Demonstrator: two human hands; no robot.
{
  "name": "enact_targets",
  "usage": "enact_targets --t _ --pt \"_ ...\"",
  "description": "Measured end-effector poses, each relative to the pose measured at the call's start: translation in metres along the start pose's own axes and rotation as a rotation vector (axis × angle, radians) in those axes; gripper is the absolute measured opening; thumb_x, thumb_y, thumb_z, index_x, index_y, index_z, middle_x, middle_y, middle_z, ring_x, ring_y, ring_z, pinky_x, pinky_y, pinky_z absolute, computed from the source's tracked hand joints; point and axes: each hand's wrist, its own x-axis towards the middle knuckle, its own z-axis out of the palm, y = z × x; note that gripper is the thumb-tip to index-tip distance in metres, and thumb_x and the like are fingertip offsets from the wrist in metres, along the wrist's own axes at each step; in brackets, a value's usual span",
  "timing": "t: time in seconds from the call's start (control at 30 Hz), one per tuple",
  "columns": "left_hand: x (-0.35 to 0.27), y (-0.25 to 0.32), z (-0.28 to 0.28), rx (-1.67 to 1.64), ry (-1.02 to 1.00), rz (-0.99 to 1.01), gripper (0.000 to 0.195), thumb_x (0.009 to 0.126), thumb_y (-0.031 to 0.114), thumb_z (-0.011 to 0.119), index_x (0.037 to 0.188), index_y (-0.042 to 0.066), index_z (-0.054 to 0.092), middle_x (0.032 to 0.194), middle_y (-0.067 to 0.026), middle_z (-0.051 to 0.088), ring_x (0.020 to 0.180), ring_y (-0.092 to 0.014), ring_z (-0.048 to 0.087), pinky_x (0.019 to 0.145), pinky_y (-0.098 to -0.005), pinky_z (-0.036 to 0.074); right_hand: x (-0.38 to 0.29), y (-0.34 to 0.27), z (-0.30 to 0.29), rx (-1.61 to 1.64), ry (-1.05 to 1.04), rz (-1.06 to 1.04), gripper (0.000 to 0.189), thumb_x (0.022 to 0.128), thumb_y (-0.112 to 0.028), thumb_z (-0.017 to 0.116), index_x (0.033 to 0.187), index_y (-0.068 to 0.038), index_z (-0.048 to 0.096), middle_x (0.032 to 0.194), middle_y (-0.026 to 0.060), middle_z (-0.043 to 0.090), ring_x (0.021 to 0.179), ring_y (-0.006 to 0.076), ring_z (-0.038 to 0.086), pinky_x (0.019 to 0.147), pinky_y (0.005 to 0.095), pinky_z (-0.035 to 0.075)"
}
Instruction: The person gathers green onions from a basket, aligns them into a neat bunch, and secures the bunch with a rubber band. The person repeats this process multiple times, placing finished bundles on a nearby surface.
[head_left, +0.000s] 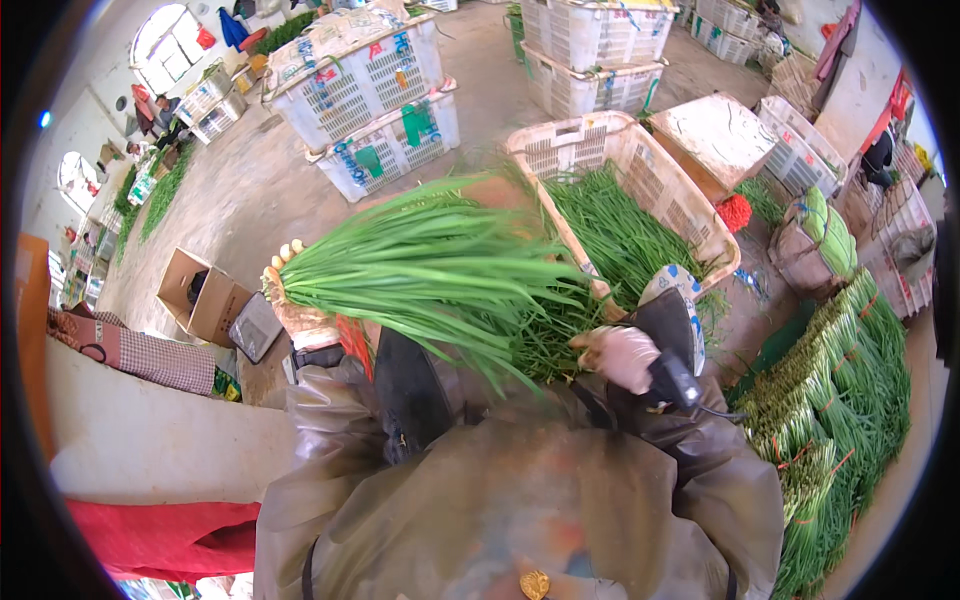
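Note:
My left hand (294, 300), gloved, is closed around the base end of a large bunch of long green leafy stalks (420, 262), which fans out to the right across my lap. Near the loose tips on the right is my right hand (619, 356), in a pale glove and blurred; whether its fingers hold anything is unclear. More loose green stalks (551, 341) lie between my knees. Red ties (354, 345) hang by my left wrist. An open white plastic crate (559, 214) in front of my right knee holds more loose stalks.
Tied bundles of green stalks (847, 420) are piled at my right. Stacked white crates (356, 90) stand ahead, with another stack (596, 45) farther right. A wooden box (712, 142) is beyond the open crate. A cardboard box (196, 296) sits at the left; a person (166, 112) is far left.

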Motion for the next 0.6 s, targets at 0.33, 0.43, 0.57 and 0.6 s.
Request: enact_targets --t 0.33,0.43,0.57,0.6 --pt "0.003 -0.057 0.132 0.201 -0.188 -0.018 0.015 0.090 0.018 0.072 0.100 0.011 0.065 0.106 -0.0079 0.068 0.107 -0.027 0.062 0.114 -0.0517 0.035 -0.015 0.052 -0.047 0.287 0.467 0.037 0.027 0.092 -0.016 0.064 0.117 -0.009 0.071 0.084 0.0129 0.071 0.074 0.0216 0.067 0.071 0.0332 0.052" --pt "-0.002 -0.086 0.171 0.581 -0.346 -0.151 0.013 0.089 0.018 0.073 0.098 0.012 0.065 0.103 -0.0064 0.067 0.106 -0.025 0.062 0.107 -0.0497 0.042 -0.012 0.061 -0.040 0.264 0.469 0.017 0.027 0.092 -0.015 0.067 0.117 -0.007 0.071 0.080 0.0109 0.069 0.073 0.0170 0.065 0.070 0.0311 0.052" --pt "-0.033 -0.149 0.205 1.060 -1.112 0.013 0.010 0.085 0.018 0.069 0.094 0.015 0.066 0.095 -0.0054 0.064 0.101 -0.024 0.063 0.094 -0.0432 0.051 -0.012 0.076 -0.038 0.358 0.519 0.076 0.027 0.092 -0.015 0.067 0.117 -0.005 0.071 0.080 0.0100 0.070 0.072 0.0149 0.065 0.071 0.0296 0.052" --pt "-0.045 -0.168 0.208 1.305 -1.375 0.193 0.007 0.085 0.022 0.066 0.088 0.016 0.065 0.091 -0.0035 0.062 0.096 -0.024 0.063 0.093 -0.0396 0.052 -0.012 0.079 -0.039 0.378 0.493 0.087 0.027 0.093 -0.013 0.065 0.119 -0.004 0.070 0.080 0.0070 0.068 0.072 0.0127 0.063 0.071 0.0276 0.051"
